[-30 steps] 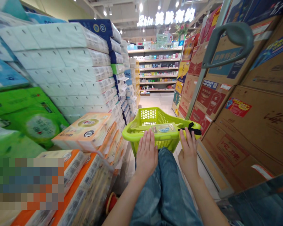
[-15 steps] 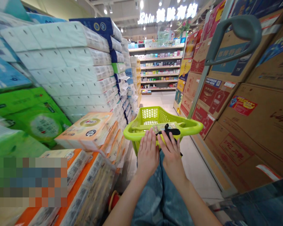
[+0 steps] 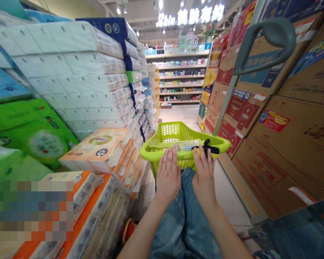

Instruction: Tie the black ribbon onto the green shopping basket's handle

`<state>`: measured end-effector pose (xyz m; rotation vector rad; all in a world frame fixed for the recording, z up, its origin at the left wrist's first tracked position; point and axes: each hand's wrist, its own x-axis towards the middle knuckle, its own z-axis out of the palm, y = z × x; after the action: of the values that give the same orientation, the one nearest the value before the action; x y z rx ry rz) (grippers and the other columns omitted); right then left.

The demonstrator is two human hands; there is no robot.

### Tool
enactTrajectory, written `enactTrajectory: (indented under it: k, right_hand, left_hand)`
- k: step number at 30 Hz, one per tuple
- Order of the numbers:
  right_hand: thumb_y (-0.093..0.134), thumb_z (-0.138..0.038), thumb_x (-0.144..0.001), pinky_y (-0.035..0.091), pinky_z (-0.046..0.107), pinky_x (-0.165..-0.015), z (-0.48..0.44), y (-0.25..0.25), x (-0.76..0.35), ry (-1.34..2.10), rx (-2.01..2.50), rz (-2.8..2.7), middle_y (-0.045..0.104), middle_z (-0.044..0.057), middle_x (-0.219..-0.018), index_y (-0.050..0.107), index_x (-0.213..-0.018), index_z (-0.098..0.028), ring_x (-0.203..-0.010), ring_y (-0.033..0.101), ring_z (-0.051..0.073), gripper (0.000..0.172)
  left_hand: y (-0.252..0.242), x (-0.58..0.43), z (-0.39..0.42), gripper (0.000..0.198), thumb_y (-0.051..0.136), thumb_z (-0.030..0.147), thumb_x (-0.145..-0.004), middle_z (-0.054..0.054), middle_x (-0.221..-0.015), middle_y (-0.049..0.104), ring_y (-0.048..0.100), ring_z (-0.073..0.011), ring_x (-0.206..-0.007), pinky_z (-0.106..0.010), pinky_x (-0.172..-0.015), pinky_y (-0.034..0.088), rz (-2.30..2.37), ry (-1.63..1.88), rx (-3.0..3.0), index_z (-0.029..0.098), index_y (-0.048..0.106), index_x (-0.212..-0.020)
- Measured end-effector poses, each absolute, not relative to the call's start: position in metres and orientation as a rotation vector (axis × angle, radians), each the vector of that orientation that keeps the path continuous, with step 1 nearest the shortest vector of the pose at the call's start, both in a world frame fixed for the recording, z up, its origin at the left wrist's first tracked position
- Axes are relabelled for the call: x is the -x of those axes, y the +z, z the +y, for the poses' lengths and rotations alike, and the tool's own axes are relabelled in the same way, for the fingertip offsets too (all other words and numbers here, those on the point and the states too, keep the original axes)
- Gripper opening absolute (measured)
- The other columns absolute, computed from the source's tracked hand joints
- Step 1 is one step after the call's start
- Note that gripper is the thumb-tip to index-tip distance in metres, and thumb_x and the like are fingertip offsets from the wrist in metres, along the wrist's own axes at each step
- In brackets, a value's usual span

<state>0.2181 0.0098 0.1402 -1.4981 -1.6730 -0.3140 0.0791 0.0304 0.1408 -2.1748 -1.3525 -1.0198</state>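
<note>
A lime-green plastic shopping basket [image 3: 218, 143] stands on the aisle floor in front of my knees. My left hand [image 3: 167, 175] lies flat, fingers stretched, with the fingertips on the basket's near rim. My right hand [image 3: 204, 173] is beside it, fingers extended onto the same rim, touching a black strap [image 3: 210, 147] that lies across it. A flat packet [image 3: 187, 145] rests inside the basket near the rim. Neither hand grips anything. My denim-clad legs [image 3: 187, 219] are below both hands.
Stacked tissue and paper packs [image 3: 78, 82] fill the left side, orange-and-white ones [image 3: 102, 147] closest. Brown and red cardboard cartons [image 3: 283, 126] line the right. A grey trolley handle [image 3: 264, 39] hangs at upper right. The tiled aisle floor [image 3: 183, 113] leads to product shelves [image 3: 180, 79].
My right hand went from the basket's right rim to the left beside my left hand, then drifted a little back right, the black strap following it. My left hand stayed put.
</note>
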Motion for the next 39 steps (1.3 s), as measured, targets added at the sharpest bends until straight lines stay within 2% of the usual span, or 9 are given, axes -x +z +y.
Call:
enactTrajectory:
  k: [4, 9, 21, 26, 30, 35, 39]
  right_hand:
    - [0.035, -0.002, -0.087, 0.02, 0.063, -0.12, 0.006, 0.138, -0.19, -0.342, 1.429, -1.823, 0.034, 0.006, -0.162, 0.021, -0.159, -0.028, -0.154, 0.012, 0.026, 0.077]
    - [0.032, 0.002, -0.087, 0.023, 0.059, -0.121, 0.005, 0.138, -0.204, -0.357, 1.382, -1.886, 0.038, 0.006, -0.16, 0.025, -0.158, -0.028, -0.154, 0.014, 0.024, 0.077]
    - [0.034, 0.003, -0.076, 0.023, 0.065, -0.118, 0.013, 0.138, -0.269, -0.369, 1.541, -1.581, 0.032, 0.007, -0.162, 0.027, -0.157, -0.027, -0.154, 0.014, 0.029, 0.087]
    - [0.034, 0.002, -0.081, 0.02, 0.067, -0.118, 0.009, 0.143, -0.22, -0.293, 1.505, -1.691, 0.026, 0.007, -0.165, 0.021, -0.159, -0.026, -0.155, 0.009, 0.029, 0.084]
    - [0.036, -0.003, -0.088, 0.015, 0.062, -0.122, 0.006, 0.142, -0.186, -0.332, 1.439, -1.831, 0.033, 0.005, -0.162, 0.027, -0.157, -0.027, -0.155, 0.011, 0.026, 0.073]
    - [0.033, 0.001, -0.087, 0.02, 0.058, -0.122, 0.003, 0.14, -0.199, -0.336, 1.403, -1.9, 0.035, 0.004, -0.161, 0.029, -0.156, -0.027, -0.154, 0.013, 0.023, 0.075]
    - [0.032, 0.003, -0.084, 0.023, 0.061, -0.12, 0.005, 0.138, -0.238, -0.342, 1.431, -1.804, 0.032, 0.006, -0.163, 0.027, -0.157, -0.028, -0.154, 0.013, 0.026, 0.08]
  left_hand:
    - [0.14, -0.078, 0.031, 0.067, 0.035, 0.019, -0.099, -0.016, -0.159, 0.036, 0.027, -0.0264, -0.151, -0.047, -0.118, 0.035, -1.352, -1.012, 2.203, 0.012, 0.004, -0.159]
    - [0.141, -0.077, 0.031, 0.068, 0.037, 0.018, -0.099, -0.016, -0.159, 0.036, 0.026, -0.0256, -0.151, -0.046, -0.119, 0.034, -1.354, -0.987, 2.215, 0.011, 0.005, -0.159]
    - [0.141, -0.079, 0.03, 0.067, 0.037, 0.019, -0.099, -0.015, -0.16, 0.035, 0.027, -0.0257, -0.151, -0.045, -0.12, 0.032, -1.362, -1.003, 2.192, 0.01, 0.007, -0.159]
    - [0.14, -0.079, 0.031, 0.067, 0.038, 0.019, -0.099, -0.016, -0.16, 0.035, 0.025, -0.0252, -0.152, -0.045, -0.12, 0.032, -1.365, -0.996, 2.187, 0.009, 0.008, -0.159]
    - [0.14, -0.077, 0.03, 0.069, 0.037, 0.018, -0.098, -0.018, -0.16, 0.034, 0.023, -0.0269, -0.152, -0.047, -0.119, 0.034, -1.339, -0.986, 2.208, 0.009, 0.005, -0.159]
    - [0.141, -0.078, 0.03, 0.069, 0.037, 0.017, -0.098, -0.017, -0.159, 0.036, 0.026, -0.027, -0.151, -0.048, -0.118, 0.035, -1.343, -0.994, 2.202, 0.01, 0.004, -0.159]
    - [0.141, -0.08, 0.03, 0.069, 0.038, 0.017, -0.099, -0.016, -0.16, 0.035, 0.025, -0.026, -0.151, -0.046, -0.119, 0.033, -1.352, -0.986, 2.2, 0.009, 0.006, -0.159]
